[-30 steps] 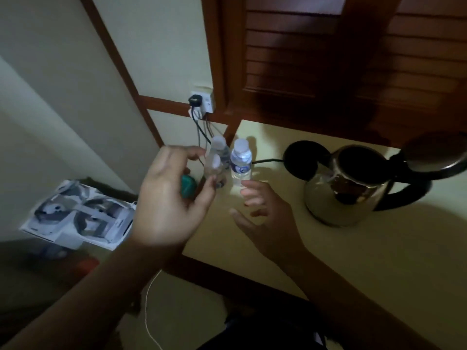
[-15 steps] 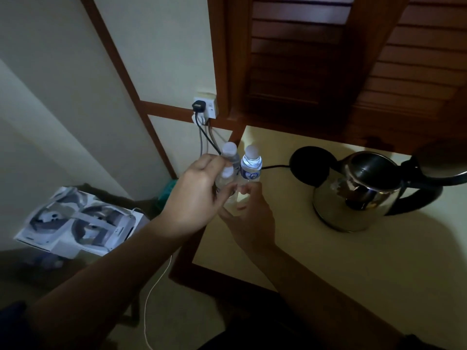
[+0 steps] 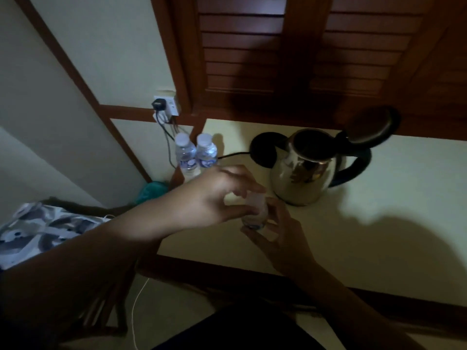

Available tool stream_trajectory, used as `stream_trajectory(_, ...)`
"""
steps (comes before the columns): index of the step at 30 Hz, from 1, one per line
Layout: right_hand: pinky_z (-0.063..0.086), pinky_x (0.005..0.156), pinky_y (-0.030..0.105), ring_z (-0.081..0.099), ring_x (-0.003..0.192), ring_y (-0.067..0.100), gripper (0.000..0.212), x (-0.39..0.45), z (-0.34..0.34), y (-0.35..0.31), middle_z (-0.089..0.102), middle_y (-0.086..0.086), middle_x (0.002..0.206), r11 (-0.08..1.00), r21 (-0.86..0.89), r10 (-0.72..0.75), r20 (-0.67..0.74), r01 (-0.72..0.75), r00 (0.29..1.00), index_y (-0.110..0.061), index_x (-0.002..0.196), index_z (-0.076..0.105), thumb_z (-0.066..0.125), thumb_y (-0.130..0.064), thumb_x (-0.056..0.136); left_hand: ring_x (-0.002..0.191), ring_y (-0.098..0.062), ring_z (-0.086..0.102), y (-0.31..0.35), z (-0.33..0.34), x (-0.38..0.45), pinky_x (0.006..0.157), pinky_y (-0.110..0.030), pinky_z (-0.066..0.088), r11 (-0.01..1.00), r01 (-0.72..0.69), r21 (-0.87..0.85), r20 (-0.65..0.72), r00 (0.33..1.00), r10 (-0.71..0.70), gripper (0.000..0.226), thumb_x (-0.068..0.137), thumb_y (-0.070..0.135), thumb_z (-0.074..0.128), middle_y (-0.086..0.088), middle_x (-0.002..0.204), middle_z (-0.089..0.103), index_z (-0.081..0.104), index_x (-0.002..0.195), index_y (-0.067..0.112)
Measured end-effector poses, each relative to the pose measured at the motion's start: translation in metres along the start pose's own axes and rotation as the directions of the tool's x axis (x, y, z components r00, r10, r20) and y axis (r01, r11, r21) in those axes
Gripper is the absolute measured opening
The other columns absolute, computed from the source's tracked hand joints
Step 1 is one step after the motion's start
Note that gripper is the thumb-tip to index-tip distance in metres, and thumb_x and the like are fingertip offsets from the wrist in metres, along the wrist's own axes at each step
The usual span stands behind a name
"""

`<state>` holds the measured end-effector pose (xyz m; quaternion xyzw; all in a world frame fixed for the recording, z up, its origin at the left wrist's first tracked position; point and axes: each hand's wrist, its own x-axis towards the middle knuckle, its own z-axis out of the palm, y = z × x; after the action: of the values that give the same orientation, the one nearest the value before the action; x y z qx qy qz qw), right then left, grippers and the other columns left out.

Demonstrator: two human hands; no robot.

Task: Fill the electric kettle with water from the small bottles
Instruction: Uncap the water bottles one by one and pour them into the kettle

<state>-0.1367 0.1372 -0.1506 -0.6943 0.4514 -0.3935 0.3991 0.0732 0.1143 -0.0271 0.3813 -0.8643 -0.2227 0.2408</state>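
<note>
Here, at frame centre: small bottle (image 3: 254, 210) held over the front of the bench (image 3: 379, 236), a little left of and below the kettle (image 3: 303, 173). Gripped from both sides. Left hand (image 3: 217, 195) reaching in from the lower left, thumb and fingers curled round the pale cap end at the top. Right hand (image 3: 280, 238) coming up from the lower right, fingers wrapped round the bottle's lower body from beneath. Much of the bottle hidden by the two grips; cap on or off, impossible to tell in the dim light.

Kettle standing upright on the bench, right of centre, steel body, black handle pointing right, lid (image 3: 371, 125) hinged up and open above the handle, dark mouth exposed. Black round base (image 3: 265, 150) just left of and behind it, cord running off leftward.

Two more bottles (image 3: 195, 154) standing side by side at the bench's back left corner, white caps on, touching or nearly so, well apart from the kettle.

Wall socket (image 3: 166, 104) with a black plug above them, upper left of centre. Louvred wooden door (image 3: 303, 46) across the top. Printed box (image 3: 40, 228) at the far left edge, below bench level. White cable (image 3: 136, 306) trailing down along the floor at lower left.
</note>
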Motion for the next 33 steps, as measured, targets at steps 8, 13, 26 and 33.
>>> stream_trajectory(8,0.060,0.089,0.028,0.067,0.113,-0.004,0.058,-0.037,-0.076,0.027,0.065,-0.030,0.127,0.999,-0.042,0.025,-0.126,-0.030,0.992,-0.037,0.138,0.051,0.078,-0.044,0.087,0.098,-0.014,0.061,0.031,0.053,0.081,0.083,-0.023,0.050,0.990,-0.138,-0.017,0.260,0.956,0.138,0.033,0.096,0.021,0.072,-0.006,0.117,0.063,0.070,0.127,0.009)
stream_trajectory(13,0.061,0.088,0.042,0.069,0.115,0.006,0.060,-0.038,-0.087,0.045,0.069,-0.014,0.128,0.996,-0.090,-0.020,-0.138,0.008,0.990,-0.032,0.141,0.051,0.080,-0.039,0.089,0.098,-0.014,0.058,0.037,0.063,0.093,0.084,-0.032,0.051,0.974,-0.225,0.035,0.250,0.945,0.210,0.030,0.097,0.020,0.070,-0.007,0.115,0.061,0.068,0.124,0.006)
stream_trajectory(26,0.059,0.085,0.025,0.069,0.102,-0.005,0.053,-0.034,-0.078,0.050,0.068,-0.025,0.112,0.997,-0.081,-0.008,-0.228,-0.011,0.974,-0.022,0.131,0.063,0.084,-0.036,0.085,0.105,-0.024,0.059,0.035,0.067,0.099,0.088,-0.043,0.052,0.959,-0.225,0.171,0.261,0.949,0.177,0.030,0.098,0.022,0.069,-0.006,0.117,0.057,0.063,0.124,0.007)
stream_trajectory(33,0.056,0.086,0.017,0.066,0.103,-0.011,0.054,-0.033,-0.070,0.045,0.063,-0.040,0.111,0.996,-0.083,-0.046,-0.283,0.023,0.958,-0.029,0.132,0.063,0.086,-0.034,0.084,0.094,-0.022,0.055,0.044,0.070,0.090,0.079,-0.042,0.052,0.962,-0.120,0.245,0.194,0.978,0.073,0.040,0.100,0.040,0.058,-0.010,0.108,0.054,0.056,0.113,0.002)
